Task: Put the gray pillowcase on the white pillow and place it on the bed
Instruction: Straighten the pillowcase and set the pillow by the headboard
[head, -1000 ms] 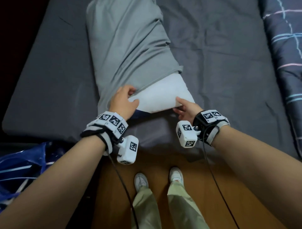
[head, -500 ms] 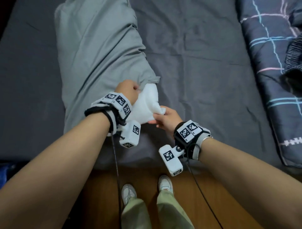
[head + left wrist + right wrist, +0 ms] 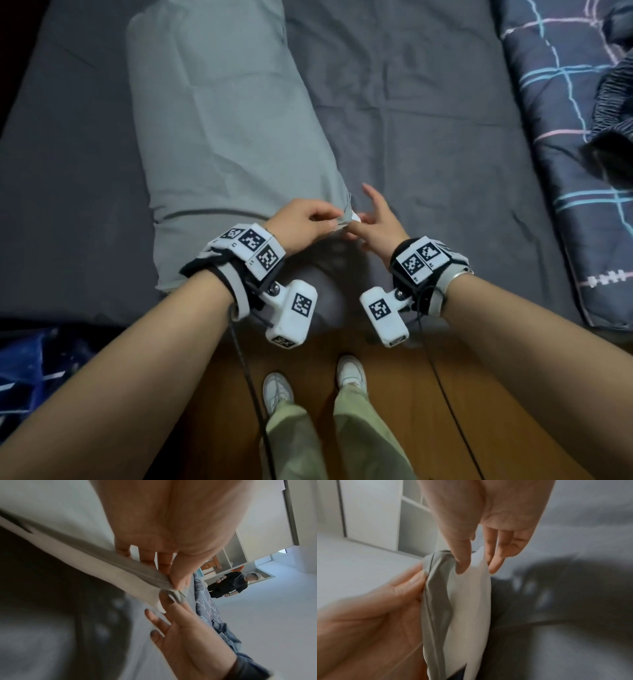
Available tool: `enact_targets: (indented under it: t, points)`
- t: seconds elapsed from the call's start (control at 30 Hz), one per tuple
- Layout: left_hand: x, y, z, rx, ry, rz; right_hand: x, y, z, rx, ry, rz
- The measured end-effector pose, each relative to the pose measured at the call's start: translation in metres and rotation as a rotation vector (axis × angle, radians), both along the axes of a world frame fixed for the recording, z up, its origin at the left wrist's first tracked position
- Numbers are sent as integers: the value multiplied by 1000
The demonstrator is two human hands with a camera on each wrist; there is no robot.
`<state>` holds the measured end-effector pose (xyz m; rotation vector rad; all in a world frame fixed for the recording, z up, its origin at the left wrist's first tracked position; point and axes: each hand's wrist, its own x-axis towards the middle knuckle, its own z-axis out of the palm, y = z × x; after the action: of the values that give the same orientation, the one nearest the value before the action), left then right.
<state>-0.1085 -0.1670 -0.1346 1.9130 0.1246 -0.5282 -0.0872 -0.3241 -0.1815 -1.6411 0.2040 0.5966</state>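
The gray pillowcase (image 3: 222, 137) lies lengthwise on the dark gray bed (image 3: 428, 102) and covers nearly all of the white pillow. Only a small white pillow corner (image 3: 355, 217) pokes out at the near right end. My left hand (image 3: 334, 222) pinches the pillowcase hem (image 3: 137, 568) right at that corner. My right hand (image 3: 356, 226) pinches the white pillow corner (image 3: 471, 595) between thumb and fingers, its index finger stretched out. In the right wrist view the gray hem (image 3: 436, 588) bunches against the white fabric, and my right hand (image 3: 476, 568) sits on the corner's tip.
A dark plaid blanket (image 3: 565, 137) lies along the bed's right side. A blue bag (image 3: 30, 370) sits on the floor at the lower left. I stand on the wooden floor (image 3: 462, 411) at the bed's near edge. In the left wrist view another person (image 3: 228, 585) stands far off.
The wide white pillow end that stuck out a second ago is now covered, leaving only a small corner. Both hands have come together at that corner.
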Motion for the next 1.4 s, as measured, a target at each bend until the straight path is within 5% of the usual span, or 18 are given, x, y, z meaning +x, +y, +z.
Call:
enact_targets:
  t: [0.17,0.4,0.53,0.77,0.83,0.97,1.13,1.4]
  points:
    - [-9,-3,-5,74,-15,-15,7,8,-2,-173,-205,23]
    - [-21,16,-22,188,-31,297,15,-51,-3,-180,-154,-458]
    - [-30,30,-32,265,-30,480,-12,-61,-26,-303,122,-250]
    - [-55,71,-32,538,-24,788,-21,-45,-31,-714,117,279]
    - [-66,84,-34,575,43,888,-15,-43,-26,-800,50,256]
    - [-83,103,-42,534,282,975,0,-29,-6,-465,-108,-153]
    - [-103,111,-64,195,477,947,0,0,-1,-242,137,64]
    - [-116,119,-50,-205,139,1117,-39,20,-22,84,429,100]
